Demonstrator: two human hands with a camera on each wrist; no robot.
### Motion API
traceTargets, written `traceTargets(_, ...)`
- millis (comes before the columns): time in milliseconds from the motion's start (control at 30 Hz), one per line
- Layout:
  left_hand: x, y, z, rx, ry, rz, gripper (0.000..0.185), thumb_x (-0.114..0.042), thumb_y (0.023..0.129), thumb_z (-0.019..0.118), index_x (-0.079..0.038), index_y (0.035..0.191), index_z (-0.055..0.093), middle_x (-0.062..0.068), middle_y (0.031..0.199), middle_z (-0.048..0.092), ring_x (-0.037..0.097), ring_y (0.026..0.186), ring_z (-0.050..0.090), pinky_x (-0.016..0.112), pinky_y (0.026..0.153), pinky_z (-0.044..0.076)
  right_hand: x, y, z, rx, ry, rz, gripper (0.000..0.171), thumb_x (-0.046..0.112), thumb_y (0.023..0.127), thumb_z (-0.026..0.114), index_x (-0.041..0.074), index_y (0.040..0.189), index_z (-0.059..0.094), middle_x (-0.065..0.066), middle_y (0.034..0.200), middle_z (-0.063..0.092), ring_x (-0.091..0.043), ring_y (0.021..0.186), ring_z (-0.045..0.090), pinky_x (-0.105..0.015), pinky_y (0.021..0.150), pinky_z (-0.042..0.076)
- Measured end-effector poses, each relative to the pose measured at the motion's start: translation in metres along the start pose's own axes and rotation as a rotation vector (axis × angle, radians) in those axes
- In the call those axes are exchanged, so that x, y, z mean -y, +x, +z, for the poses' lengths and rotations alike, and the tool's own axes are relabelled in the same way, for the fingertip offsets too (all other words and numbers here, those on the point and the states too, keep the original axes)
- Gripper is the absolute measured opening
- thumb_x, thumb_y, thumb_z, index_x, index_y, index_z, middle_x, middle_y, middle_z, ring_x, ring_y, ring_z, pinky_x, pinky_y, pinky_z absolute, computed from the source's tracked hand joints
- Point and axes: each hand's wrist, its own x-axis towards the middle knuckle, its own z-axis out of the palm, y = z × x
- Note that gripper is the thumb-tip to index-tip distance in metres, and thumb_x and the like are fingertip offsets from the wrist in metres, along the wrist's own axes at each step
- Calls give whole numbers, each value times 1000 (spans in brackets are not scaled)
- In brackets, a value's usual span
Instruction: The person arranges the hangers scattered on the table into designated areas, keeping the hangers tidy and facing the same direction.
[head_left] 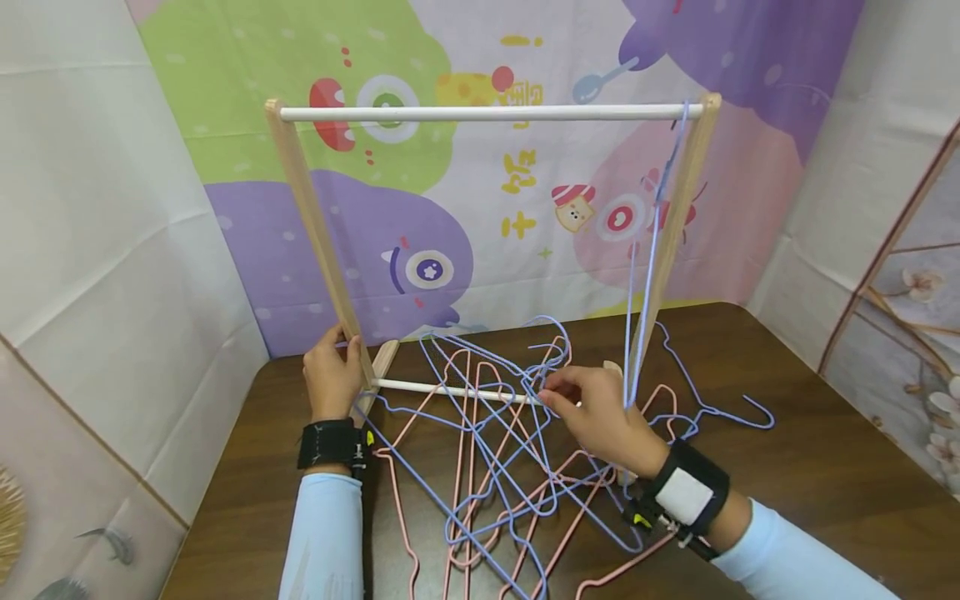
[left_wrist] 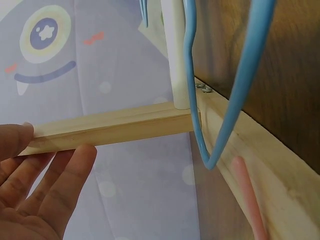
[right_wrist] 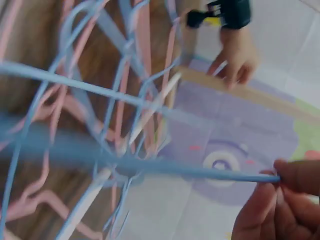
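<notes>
My left hand (head_left: pixel 333 375) grips the left wooden upright (head_left: pixel 318 225) of a small rack low down; thumb and fingers lie on either side of it in the left wrist view. Over the heap of hangers, my right hand (head_left: pixel 600 408) pinches a blue wire hanger (right_wrist: pixel 210 173) between thumb and fingers, as the right wrist view shows. Below lie tangled blue and pink hangers (head_left: pixel 468 467). Another blue hanger (head_left: pixel 651 250) hangs edge-on from the right end of the white top rod (head_left: pixel 487 112); its lower end passes beside my right wrist.
A white lower rod (head_left: pixel 420 387) joins the uprights and runs through the heap. One blue hanger (head_left: pixel 701 408) lies right of the right upright (head_left: pixel 678 200) on the brown table (head_left: pixel 247 500). A cartoon-print cloth (head_left: pixel 510 275) hangs close behind the rack.
</notes>
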Motion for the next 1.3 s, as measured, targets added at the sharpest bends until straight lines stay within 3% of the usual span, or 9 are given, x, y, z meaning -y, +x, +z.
traceTargets(167, 0, 0, 0, -6, -3, 6, 25, -14, 98, 70, -3, 120, 71, 18, 110, 75, 45, 101, 70, 60, 90, 51, 17, -1, 9, -52, 174, 180, 9, 11, 93, 76, 3, 97, 75, -1, 82, 74, -12, 70, 65, -24, 66, 51)
traceTargets(367, 0, -4, 0, -9, -1, 6, 25, -13, 97, 69, -1, 119, 71, 19, 107, 75, 45, 100, 70, 60, 91, 51, 38, -1, 17, -60, 597, 474, 16, 10, 98, 70, -3, 107, 69, -9, 88, 70, -18, 70, 63, -24, 61, 55)
traceTargets(467, 0, -5, 1, -1, 1, 8, 25, -13, 98, 69, -1, 120, 71, 19, 108, 75, 45, 101, 70, 60, 91, 50, 48, 3, 16, -100, 743, 532, 18, 9, 99, 68, -4, 111, 65, -9, 87, 69, -15, 70, 61, -23, 61, 54)
traceTargets(667, -1, -5, 2, 3, 3, 7, 26, -13, 98, 69, -1, 121, 70, 19, 110, 74, 44, 103, 69, 60, 92, 49, 67, 11, 14, -161, 941, 535, 24, 2, 97, 67, -2, 119, 59, -4, 88, 69, -12, 74, 61, -23, 62, 54)
traceTargets(867, -3, -4, 4, 12, -5, 2, 26, -12, 98, 68, 0, 122, 70, 20, 111, 74, 43, 99, 70, 60, 91, 51, 87, 17, 4, -179, 1128, 474, 29, -5, 95, 65, -1, 123, 55, -1, 88, 69, -10, 74, 62, -23, 66, 53)
traceTargets(1100, -1, -3, 2, -5, -4, 20, 27, -12, 98, 69, 0, 122, 70, 20, 109, 74, 44, 98, 70, 60, 90, 51, 106, 28, -16, -117, 1120, 399, 50, -4, 94, 67, -2, 141, 50, -3, 99, 67, -11, 83, 67, -22, 73, 54)
traceTargets(1300, 0, -2, 1, -10, 1, 32, 27, -10, 98, 69, 1, 121, 70, 20, 109, 74, 44, 95, 71, 59, 88, 51, 116, 40, -37, -112, 1095, 361, 56, -9, 93, 63, -2, 146, 46, -19, 131, 63, -12, 88, 68, -26, 76, 57)
